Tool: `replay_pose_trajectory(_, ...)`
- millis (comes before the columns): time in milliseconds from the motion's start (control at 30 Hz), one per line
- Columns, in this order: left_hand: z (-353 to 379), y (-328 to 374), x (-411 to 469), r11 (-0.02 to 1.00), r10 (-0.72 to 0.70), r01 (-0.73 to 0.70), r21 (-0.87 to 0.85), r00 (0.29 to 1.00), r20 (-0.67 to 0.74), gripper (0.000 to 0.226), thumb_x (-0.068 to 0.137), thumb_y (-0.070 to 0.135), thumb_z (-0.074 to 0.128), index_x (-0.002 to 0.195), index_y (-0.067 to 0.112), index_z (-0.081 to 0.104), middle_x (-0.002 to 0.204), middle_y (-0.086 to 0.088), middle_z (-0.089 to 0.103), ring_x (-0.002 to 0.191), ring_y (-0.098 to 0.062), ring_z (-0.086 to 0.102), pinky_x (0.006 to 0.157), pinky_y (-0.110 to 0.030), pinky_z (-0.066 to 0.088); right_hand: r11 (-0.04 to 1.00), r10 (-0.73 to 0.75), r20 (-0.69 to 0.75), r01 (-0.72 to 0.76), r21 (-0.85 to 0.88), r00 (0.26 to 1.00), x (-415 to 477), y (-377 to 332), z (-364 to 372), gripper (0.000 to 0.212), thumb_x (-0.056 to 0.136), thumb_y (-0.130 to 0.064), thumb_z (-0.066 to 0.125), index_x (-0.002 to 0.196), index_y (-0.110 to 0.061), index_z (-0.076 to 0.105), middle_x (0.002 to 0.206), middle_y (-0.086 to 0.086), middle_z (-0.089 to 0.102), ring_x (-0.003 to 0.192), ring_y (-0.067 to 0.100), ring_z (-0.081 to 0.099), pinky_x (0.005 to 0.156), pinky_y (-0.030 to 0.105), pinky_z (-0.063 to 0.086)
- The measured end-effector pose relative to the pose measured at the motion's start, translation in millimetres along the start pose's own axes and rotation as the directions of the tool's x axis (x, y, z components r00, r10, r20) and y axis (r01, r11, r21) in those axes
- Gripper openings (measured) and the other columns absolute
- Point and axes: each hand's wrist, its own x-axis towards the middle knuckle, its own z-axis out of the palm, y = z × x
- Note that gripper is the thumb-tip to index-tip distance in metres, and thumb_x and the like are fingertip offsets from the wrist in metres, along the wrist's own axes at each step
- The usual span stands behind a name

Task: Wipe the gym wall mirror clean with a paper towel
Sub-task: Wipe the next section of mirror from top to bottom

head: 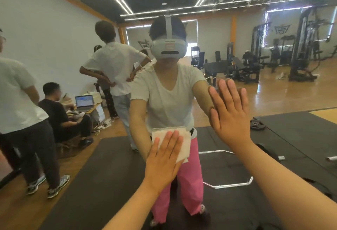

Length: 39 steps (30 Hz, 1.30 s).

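From the head camera, the large gym wall mirror (pixel 255 87) fills nearly the whole view, with smears and speckled marks across its upper right area. The left hand (pixel 164 158) lies flat against the glass, fingers spread and straight, pressing a folded white paper towel (pixel 182 144) onto the mirror low at centre; its grip is apart, the towel pinned under palm and fingers rather than pinched. The right hand (pixel 229 113) is also flat on the glass, higher and to the right, fingers extended and close together, grip apart and holding nothing.

In the reflection, the person wears a grey headset (pixel 168 47), a white shirt and pink trousers. Behind stand black weight machines (pixel 302 47), a chrome barbell frame (pixel 228 184) on dark floor mats, and an open laptop (pixel 84 102) on a low desk.
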Motion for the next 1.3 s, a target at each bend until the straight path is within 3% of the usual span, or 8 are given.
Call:
replay_pose_trajectory(167, -14, -30, 24, 0.995, 0.093, -0.091, 0.050, 0.994, -0.050, 0.080, 0.094, 0.036, 0.039, 0.158, 0.006, 0.002, 0.167, -0.008, -0.009, 0.154, -0.021, -0.003, 0.125, -0.043, -0.002, 1.000, -0.003, -0.011, 0.003, 0.002, 1.000, -1, 0, 2, 0.051, 0.106, -0.031, 0.027, 0.155, -0.018, 0.029, 0.161, 0.009, 0.026, 0.154, 0.022, 0.010, 0.124, 0.048, 0.011)
replay_pose_trajectory(367, -53, -86, 115, 0.993, -0.101, 0.106, 0.045, 0.989, -0.108, 0.073, 0.102, 0.040, 0.026, 0.157, 0.010, -0.012, 0.166, -0.009, -0.011, 0.153, -0.020, -0.014, 0.123, -0.045, -0.003, 1.000, -0.008, -0.016, 0.008, -0.005, 1.000, -1, 0, 2, 0.051, 0.107, -0.031, 0.026, 0.155, -0.017, 0.029, 0.161, 0.010, 0.026, 0.154, 0.023, 0.011, 0.124, 0.047, 0.010)
replay_pose_trajectory(467, -67, -96, 148, 0.981, -0.188, 0.193, 0.024, 0.973, -0.135, 0.068, 0.104, 0.041, 0.025, 0.158, 0.009, -0.002, 0.165, -0.012, 0.003, 0.153, -0.026, 0.002, 0.124, -0.046, 0.001, 1.000, -0.010, -0.012, 0.010, -0.012, 1.000, -2, 1, 3, 0.051, 0.106, -0.031, 0.027, 0.155, -0.015, 0.031, 0.161, 0.011, 0.028, 0.153, 0.025, 0.013, 0.124, 0.048, 0.010)
replay_pose_trajectory(567, -69, -89, 157, 0.960, -0.278, 0.281, -0.002, 0.948, -0.153, 0.067, 0.105, 0.040, 0.028, 0.157, 0.007, 0.002, 0.166, -0.015, 0.009, 0.153, -0.028, 0.008, 0.124, -0.046, 0.003, 1.000, 0.000, -0.004, 0.000, -0.012, 1.000, -2, 2, 3, 0.051, 0.106, -0.031, 0.029, 0.154, -0.014, 0.034, 0.160, 0.013, 0.030, 0.153, 0.027, 0.016, 0.124, 0.048, 0.010)
replay_pose_trajectory(767, -60, -71, 140, 0.930, -0.368, 0.368, -0.022, 0.921, -0.127, 0.066, 0.106, 0.046, 0.008, 0.157, 0.006, 0.000, 0.165, -0.016, 0.010, 0.153, -0.027, 0.004, 0.124, -0.044, -0.005, 1.000, 0.011, 0.020, -0.011, -0.005, 1.000, -2, 0, 1, 0.051, 0.106, -0.031, 0.026, 0.154, -0.014, 0.032, 0.161, 0.012, 0.027, 0.154, 0.024, 0.010, 0.124, 0.048, 0.009)
replay_pose_trajectory(900, -40, -57, 98, 0.954, -0.299, 0.297, -0.038, 0.947, -0.116, 0.067, 0.107, 0.044, 0.019, 0.157, 0.009, -0.008, 0.166, -0.013, -0.001, 0.154, -0.023, -0.006, 0.125, -0.046, -0.002, 1.000, 0.013, 0.030, -0.013, -0.005, 0.999, -2, 0, 0, 0.051, 0.107, -0.032, 0.025, 0.155, -0.016, 0.028, 0.162, 0.010, 0.023, 0.154, 0.023, 0.009, 0.124, 0.048, 0.009)
replay_pose_trajectory(1000, -23, -44, 55, 0.974, -0.225, 0.221, -0.043, 0.966, -0.124, 0.074, 0.102, 0.040, 0.031, 0.158, 0.007, -0.004, 0.167, -0.009, -0.010, 0.154, -0.023, -0.006, 0.125, -0.046, -0.002, 1.000, 0.011, 0.033, -0.011, -0.006, 0.999, -3, -1, 0, 0.050, 0.107, -0.032, 0.025, 0.154, -0.015, 0.030, 0.162, 0.011, 0.024, 0.154, 0.023, 0.008, 0.124, 0.049, 0.010)
replay_pose_trajectory(1300, 3, -22, -36, 1.000, -0.025, 0.025, 0.002, 1.000, 0.005, 0.084, 0.090, 0.036, 0.041, 0.159, 0.008, 0.001, 0.167, -0.008, -0.006, 0.154, -0.023, -0.002, 0.125, -0.045, 0.000, 1.000, 0.018, 0.026, -0.017, -0.017, 1.000, -3, 0, -1, 0.050, 0.107, -0.030, 0.026, 0.153, -0.012, 0.036, 0.160, 0.013, 0.029, 0.153, 0.025, 0.013, 0.124, 0.049, 0.011)
